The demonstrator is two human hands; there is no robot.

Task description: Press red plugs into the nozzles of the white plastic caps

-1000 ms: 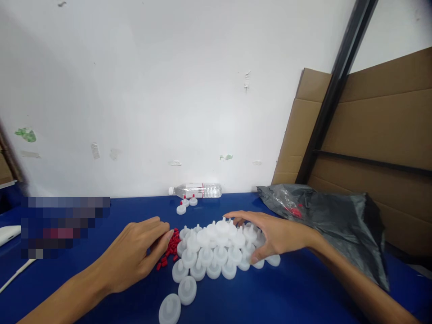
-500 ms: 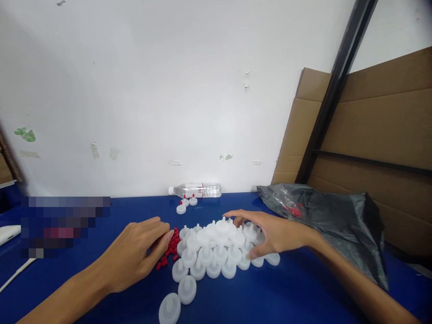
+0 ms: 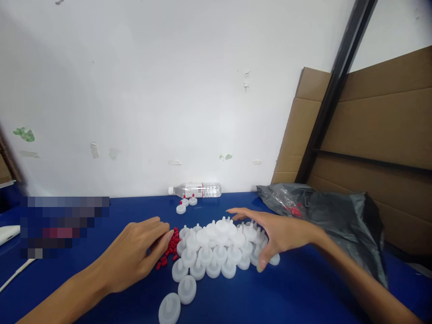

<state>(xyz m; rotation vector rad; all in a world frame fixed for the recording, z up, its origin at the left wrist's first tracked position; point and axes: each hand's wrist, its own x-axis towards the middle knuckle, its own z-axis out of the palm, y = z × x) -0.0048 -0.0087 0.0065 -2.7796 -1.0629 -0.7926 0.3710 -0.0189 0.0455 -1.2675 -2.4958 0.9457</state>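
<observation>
A heap of white translucent nozzle caps [image 3: 220, 254], each with a spout, stands in the middle of the blue table. Over its right end, my right hand [image 3: 281, 230] is spread, thumb low in front and fingers behind, holding nothing. At the heap's left side lie small red tip caps [image 3: 173, 244] in a loose pile. My left hand [image 3: 140, 249] rests beside them with fingers curled and thumb pressed to the forefinger; whatever the fingers hold is hidden. Two single white caps [image 3: 186, 290] lie nearer to me.
A clear bottle [image 3: 202, 190] lies against the wall, with three red-tipped white caps [image 3: 181, 209] before it. At right, a dark plastic bag [image 3: 340, 225] spreads below cardboard [image 3: 378, 117]. A white cable [image 3: 16, 273] and a blurred patch are at left.
My right hand has shifted slightly right and opened wider, its thumb moving away from the front caps. My left hand stays in place.
</observation>
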